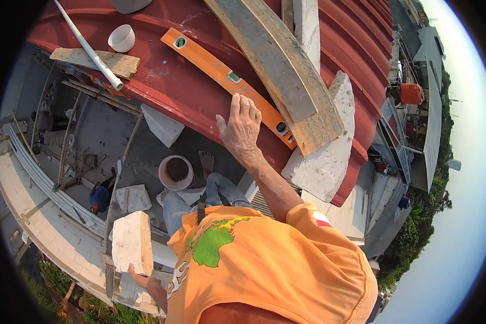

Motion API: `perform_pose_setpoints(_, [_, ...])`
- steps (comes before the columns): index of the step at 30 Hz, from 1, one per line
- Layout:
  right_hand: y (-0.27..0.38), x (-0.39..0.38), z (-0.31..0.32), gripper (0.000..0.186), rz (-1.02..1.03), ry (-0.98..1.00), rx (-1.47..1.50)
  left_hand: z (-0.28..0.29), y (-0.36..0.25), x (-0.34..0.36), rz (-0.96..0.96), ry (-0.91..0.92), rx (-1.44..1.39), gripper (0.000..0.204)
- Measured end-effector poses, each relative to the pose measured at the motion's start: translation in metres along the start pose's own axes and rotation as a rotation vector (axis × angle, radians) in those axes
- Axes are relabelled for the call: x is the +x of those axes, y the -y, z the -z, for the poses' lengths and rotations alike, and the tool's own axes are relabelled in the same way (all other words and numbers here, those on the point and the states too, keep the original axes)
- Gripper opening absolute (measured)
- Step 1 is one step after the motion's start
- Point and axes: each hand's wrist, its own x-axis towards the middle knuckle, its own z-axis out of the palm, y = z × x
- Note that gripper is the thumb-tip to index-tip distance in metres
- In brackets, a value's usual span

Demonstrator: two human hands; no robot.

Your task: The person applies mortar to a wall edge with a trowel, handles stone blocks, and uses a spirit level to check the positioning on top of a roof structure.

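Evidently the work in hand is part-way through: the white block [129,240], at 8 o'clock, is held up but not yet laid anywhere. The left hand [144,282] has it from below, its grip pinching the lower end, with some of the fingers hidden behind it. The right hand [242,128], just off centre toward 12, holds nothing visible; its grip is spread, palm down over the edge of the red roof [173,75], fingertips at the orange level [221,72], though I cannot tell whether they touch it. That level lies slantwise from 11 o'clock to 1, unheld. Further out at 8 o'clock a curved run of pale blockwork [54,227] is standing, so some building looks done; how much is left cannot be judged from here.

As for containers, the pinkish bucket [162,174] at 9 o'clock, by the person's knees, is dark inside, and whether that is a mix or just shadow is unclear. Between 10 and 11 the white bowl [115,43] rests tilted on the roof, showing a pale inside and no contents I can make out.
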Motion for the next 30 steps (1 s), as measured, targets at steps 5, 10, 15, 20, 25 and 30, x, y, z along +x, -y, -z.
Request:
perform_pose_setpoints(5, [-0.017, -0.098, 0.014, 0.078, -0.11, 0.282, -0.062, -0.042, -0.033, 0.0, 0.077, 0.12, -0.217, 0.064])
perform_pose_setpoints(10, [-0.035, -0.09, -0.001, 0.071, -0.291, 0.268, 0.071, -0.075, -0.046, 0.004, -0.032, 0.147, -0.184, 0.06])
perform_pose_setpoints(15, [-0.049, -0.095, 0.0, 0.063, -0.312, 0.349, 0.074, -0.09, -0.044, 0.009, -0.009, 0.16, -0.232, 0.056])
perform_pose_setpoints(20, [-0.037, -0.094, 0.036, 0.071, -0.109, 0.22, 0.244, -0.1, -0.038, -0.001, 0.01, 0.114, -0.201, 0.053])
perform_pose_setpoints(25, [-0.058, -0.056, 0.114, 0.068, -0.252, 0.04, 0.335, -0.076, -0.016, 0.006, 0.011, 0.082, -0.104, 0.056])
perform_pose_setpoints(30, [-0.176, 0.008, 0.143, 0.07, -0.236, -0.081, -0.101, -0.078, -0.012, 0.006, 0.01, 0.12, -0.083, 0.059])
